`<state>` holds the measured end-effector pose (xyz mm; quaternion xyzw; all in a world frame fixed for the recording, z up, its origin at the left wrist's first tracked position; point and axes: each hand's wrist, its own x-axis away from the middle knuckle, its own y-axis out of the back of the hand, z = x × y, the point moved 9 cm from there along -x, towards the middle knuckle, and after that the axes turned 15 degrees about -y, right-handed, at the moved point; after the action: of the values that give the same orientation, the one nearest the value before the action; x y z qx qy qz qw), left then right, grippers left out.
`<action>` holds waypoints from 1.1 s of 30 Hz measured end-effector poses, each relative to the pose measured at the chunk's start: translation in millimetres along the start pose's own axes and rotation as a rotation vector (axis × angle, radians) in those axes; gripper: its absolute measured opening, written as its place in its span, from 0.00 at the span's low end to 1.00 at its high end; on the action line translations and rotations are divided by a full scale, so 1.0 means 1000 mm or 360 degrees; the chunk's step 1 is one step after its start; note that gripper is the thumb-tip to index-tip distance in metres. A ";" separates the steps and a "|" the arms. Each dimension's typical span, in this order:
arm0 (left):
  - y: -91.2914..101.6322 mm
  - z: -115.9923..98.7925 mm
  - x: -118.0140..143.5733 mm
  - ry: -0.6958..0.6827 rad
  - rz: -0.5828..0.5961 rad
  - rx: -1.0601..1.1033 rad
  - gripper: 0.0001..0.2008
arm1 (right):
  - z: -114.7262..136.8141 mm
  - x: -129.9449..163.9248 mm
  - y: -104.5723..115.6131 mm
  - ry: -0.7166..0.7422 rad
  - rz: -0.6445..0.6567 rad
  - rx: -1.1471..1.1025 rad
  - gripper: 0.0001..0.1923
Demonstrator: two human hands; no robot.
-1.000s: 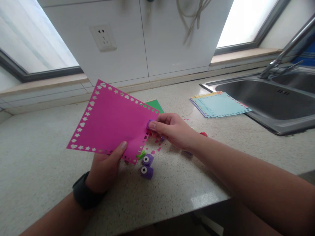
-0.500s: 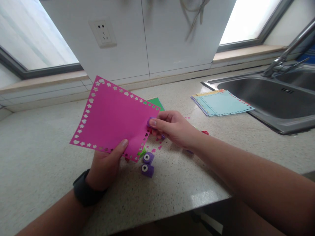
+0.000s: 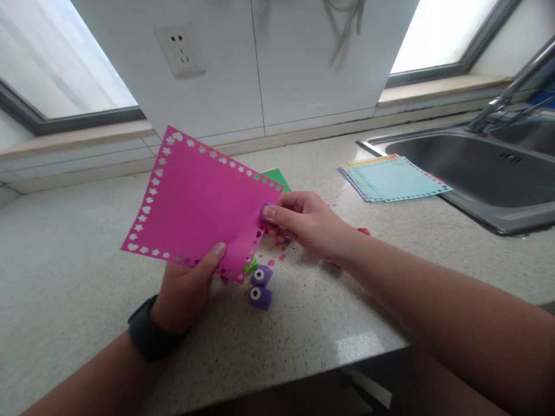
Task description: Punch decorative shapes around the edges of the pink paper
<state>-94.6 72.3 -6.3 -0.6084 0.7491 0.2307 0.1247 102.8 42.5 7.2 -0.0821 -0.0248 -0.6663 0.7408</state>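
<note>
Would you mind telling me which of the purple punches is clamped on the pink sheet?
The one pinched in the right hand at the pink sheet's right edge; the other two purple punches lie loose on the counter.

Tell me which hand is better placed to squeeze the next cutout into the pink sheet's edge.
The right hand. Its fingers already pinch a small purple punch clamped on the pink sheet at its right edge. The left hand grips the sheet's bottom edge, steadying it above the counter.

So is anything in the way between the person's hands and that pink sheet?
Nothing visible: the left hand grips the pink sheet at its lower edge, and the right hand pinches a small purple punch onto its right edge.
</note>
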 end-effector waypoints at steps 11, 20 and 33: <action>-0.002 -0.004 -0.001 -0.0032 0.0018 -0.0042 0.03 | 0.010 0.004 -0.005 0.0055 0.0019 -0.0010 0.18; -0.006 -0.011 -0.005 -0.0024 0.0072 -0.0033 0.17 | 0.012 0.001 0.013 0.0008 -0.0094 -0.0289 0.14; 0.013 -0.012 -0.011 -0.0446 0.0135 -0.0524 0.05 | 0.031 0.013 0.012 0.0320 -0.0325 0.1386 0.15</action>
<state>-103.6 77.2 11.8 -0.5505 0.7016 0.4371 0.1167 118.6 35.5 38.2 0.3049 -0.2386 -0.6681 0.6354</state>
